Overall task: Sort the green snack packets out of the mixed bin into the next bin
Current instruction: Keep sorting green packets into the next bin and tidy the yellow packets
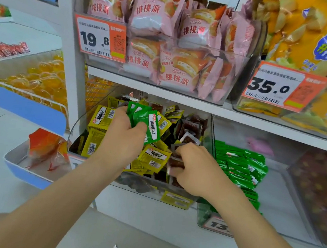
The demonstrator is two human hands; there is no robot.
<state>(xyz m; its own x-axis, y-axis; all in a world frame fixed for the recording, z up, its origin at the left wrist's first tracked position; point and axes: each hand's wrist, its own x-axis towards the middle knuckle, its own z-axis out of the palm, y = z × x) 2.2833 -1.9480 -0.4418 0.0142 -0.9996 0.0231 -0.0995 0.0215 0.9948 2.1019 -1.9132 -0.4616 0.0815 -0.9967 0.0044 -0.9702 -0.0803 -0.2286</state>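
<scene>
Shop shelf (238,113), left hand (124,133) gripping green packets (148,122), right hand (194,167) pinching brown packets (175,162) in mixed bin (149,189).

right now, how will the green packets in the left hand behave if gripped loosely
The green packets look glossy, so the fanned bunch in the left hand could slide apart. They seem thin and flat, so probably floppy and light.

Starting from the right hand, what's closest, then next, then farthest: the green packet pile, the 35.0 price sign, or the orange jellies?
1. Green packet pile, in the next bin just right of the right hand.
2. 35.0 price sign, up on the shelf above, to the right.
3. Orange jellies, far off left on another rack.
</scene>
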